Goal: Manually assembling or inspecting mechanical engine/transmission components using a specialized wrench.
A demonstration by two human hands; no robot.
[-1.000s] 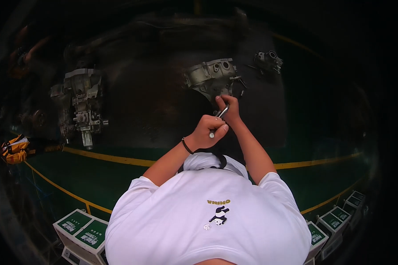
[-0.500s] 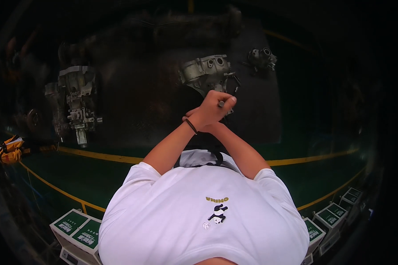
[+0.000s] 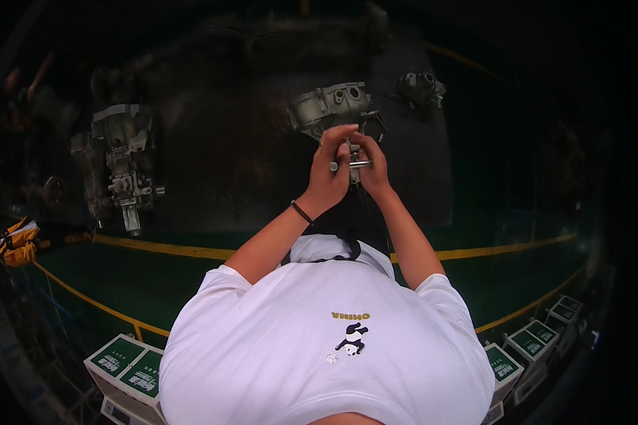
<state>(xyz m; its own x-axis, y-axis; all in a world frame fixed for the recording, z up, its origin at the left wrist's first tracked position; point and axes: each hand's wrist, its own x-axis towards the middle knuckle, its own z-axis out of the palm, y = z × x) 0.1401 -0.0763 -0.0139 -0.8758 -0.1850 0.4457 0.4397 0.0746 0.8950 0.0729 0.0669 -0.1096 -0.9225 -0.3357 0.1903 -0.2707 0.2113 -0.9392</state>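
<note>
A short, shiny metal rod with a thicker round end lies crosswise between my hands. My left hand has its thumb and curled fingers closed about the rod's thicker left end. At the other end, the fingers of my right hand are bent round the rod. Just beyond my fingers is a large metal gear housing, with two round holes on its upper side. Its lower part is partly hidden behind my hands.
A smaller metal part with a round opening sits at the far right of the dark worktop. A long gearbox assembly stands at left. Behind the yellow floor line, white-and-green cabinets flank me. At far left is a person's yellow-and-black clothing.
My hands have come apart from their overlapped position, the right one moving out to the right. The rod, earlier seen end-on, now lies crosswise between them.
</note>
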